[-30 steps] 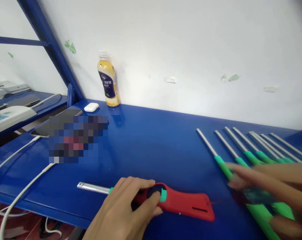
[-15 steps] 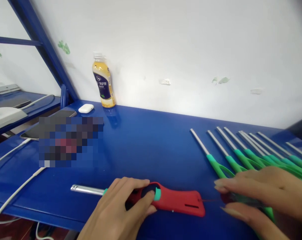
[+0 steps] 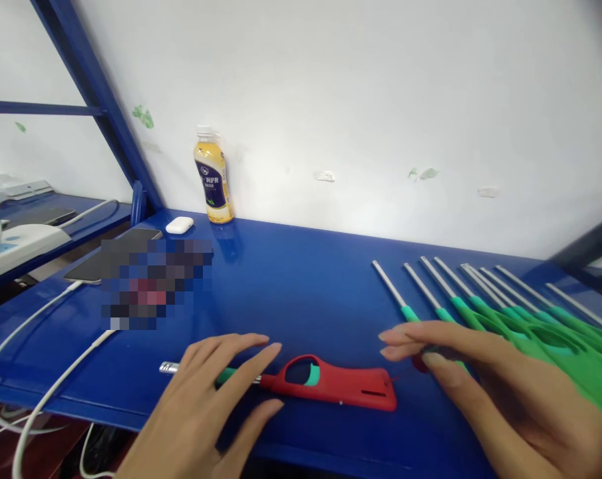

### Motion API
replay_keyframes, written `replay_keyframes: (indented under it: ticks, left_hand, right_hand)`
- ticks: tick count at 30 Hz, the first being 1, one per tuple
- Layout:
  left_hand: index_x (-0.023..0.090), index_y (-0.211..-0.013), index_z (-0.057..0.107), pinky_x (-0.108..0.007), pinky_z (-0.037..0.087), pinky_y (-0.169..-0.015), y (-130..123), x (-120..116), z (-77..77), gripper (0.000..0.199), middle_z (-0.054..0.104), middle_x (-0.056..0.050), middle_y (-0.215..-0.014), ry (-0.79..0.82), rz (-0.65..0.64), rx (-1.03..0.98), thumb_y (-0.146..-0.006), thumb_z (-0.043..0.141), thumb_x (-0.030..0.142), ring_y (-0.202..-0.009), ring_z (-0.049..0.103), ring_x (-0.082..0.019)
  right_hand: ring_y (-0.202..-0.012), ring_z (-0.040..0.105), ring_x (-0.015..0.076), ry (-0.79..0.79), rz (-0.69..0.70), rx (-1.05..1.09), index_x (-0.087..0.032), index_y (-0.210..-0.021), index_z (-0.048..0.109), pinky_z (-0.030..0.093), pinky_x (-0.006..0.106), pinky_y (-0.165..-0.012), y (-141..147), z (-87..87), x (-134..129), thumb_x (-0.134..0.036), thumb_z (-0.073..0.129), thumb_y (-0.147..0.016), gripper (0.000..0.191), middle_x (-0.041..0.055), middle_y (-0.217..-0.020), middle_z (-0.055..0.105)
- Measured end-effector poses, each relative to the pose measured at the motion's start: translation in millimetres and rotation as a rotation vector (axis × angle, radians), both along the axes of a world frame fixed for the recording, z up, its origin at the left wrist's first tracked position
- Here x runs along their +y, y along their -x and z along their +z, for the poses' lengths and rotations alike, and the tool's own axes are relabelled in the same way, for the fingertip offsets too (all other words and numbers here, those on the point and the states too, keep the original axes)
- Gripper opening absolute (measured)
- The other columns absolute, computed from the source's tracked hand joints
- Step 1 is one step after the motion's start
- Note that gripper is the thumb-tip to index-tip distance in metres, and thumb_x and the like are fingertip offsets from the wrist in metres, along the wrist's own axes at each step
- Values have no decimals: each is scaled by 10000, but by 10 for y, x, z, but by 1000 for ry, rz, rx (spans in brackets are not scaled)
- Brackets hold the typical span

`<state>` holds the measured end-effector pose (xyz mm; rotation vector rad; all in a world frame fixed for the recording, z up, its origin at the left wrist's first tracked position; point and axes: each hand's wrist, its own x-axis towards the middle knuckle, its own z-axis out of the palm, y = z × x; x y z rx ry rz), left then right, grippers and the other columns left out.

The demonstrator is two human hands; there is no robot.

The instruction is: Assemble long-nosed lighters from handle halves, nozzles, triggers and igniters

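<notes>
A red lighter [image 3: 340,386] with a teal trigger lies on the blue table near the front edge, its metal tube pointing left. My left hand [image 3: 215,392] is spread over the tube and its green collar, fingers apart, the red body uncovered. To the right of the lighter, my right hand [image 3: 495,386] pinches a small dark red item [image 3: 420,362], mostly hidden by the fingers. A thin red strand runs from it to the lighter's right end. Beyond and beneath my right hand lie several green lighters [image 3: 555,339] with silver tubes.
A yellow bottle [image 3: 213,179] stands by the wall, beside a white earbud case [image 3: 179,225]. A phone [image 3: 88,263] and a pixelated area are at the left, with white cables [image 3: 36,309] running over the table's front edge [image 3: 81,412].
My left hand has let go of the red lighter's body and opened, shifting left over the tube. My right hand has moved slightly left and up. The camera view has shifted.
</notes>
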<state>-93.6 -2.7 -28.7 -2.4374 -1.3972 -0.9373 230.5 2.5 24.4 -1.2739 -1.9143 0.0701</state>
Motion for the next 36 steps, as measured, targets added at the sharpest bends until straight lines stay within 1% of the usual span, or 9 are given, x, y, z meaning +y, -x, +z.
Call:
replay_keyframes:
  ticks: [6,9,12,14,16,17,22,29,36]
  left_hand:
    - [339,-1394,687,-374,660,-900,192,-10,61,272,807,-7,-1229,19,-20,24,-1162,567,412,-1050,797,-224]
    - [337,-1436,678,-407,676,-882,237,-30,39,312,810,-19,-1245,5,-5,47,-1158,551,395,-1065,802,-251]
    - [329,-1526,653,-469,686,-921,360,-46,-4,429,800,-46,-1327,-34,52,104,-1159,533,515,-1123,810,-299]
    - [327,-1447,715,-371,687,-928,439,-28,-9,394,805,-25,-1297,-49,43,79,-1180,498,519,-1093,823,-241]
    - [322,-1291,783,-239,667,-874,466,18,16,357,815,8,-1190,-44,-11,42,-1202,468,463,-991,829,-159]
    - [315,-1222,798,-204,655,-837,456,45,33,358,816,19,-1135,-45,-43,35,-1207,461,434,-934,827,-135]
    - [296,-1205,777,-273,651,-791,275,118,45,278,844,12,-1102,-88,-92,63,-1174,501,304,-881,833,-185]
    - [276,-1411,676,-274,660,-944,88,23,-89,573,843,19,-1183,-63,-200,118,-981,450,-26,-1007,837,-160]
    - [263,-1491,643,-255,665,-1015,15,-97,-23,581,844,-19,-1246,-97,-264,166,-1008,466,-5,-1091,839,-176]
  right_hand:
    - [-976,840,121,-9,160,102,-461,-1481,664,653,170,-919,101,73,29,-342,628,-1136,367,-80,-1116,844]
    - [-859,793,161,-77,49,203,-451,-1574,593,663,262,-795,47,132,-29,-352,576,-1151,435,-24,-997,773]
    - [-766,759,170,-69,-46,40,-422,-1494,663,597,252,-593,-31,122,-86,-424,554,-1151,361,-2,-972,753]
    - [-667,761,152,-32,-17,-145,-384,-1426,693,583,210,-513,-32,28,-83,-489,634,-1112,335,-21,-927,778]
    - [-590,753,158,4,37,-294,-328,-1458,655,623,228,-521,16,-125,-45,-538,686,-1084,430,-33,-849,765]
    - [-642,787,199,-10,31,-366,-296,-1416,669,653,291,-544,48,-208,-20,-567,677,-1081,430,13,-953,788]
    - [-673,794,218,72,42,-424,-267,-1215,672,643,357,-550,131,-451,38,-479,605,-1129,238,71,-1154,735]
    - [-631,750,156,163,152,-450,-286,-1130,652,595,292,-585,73,-310,-77,-419,860,-980,289,-58,-976,741]
    - [-556,724,163,79,184,-502,-280,-973,691,502,292,-483,-13,-302,-201,-437,978,-844,352,-75,-855,726]
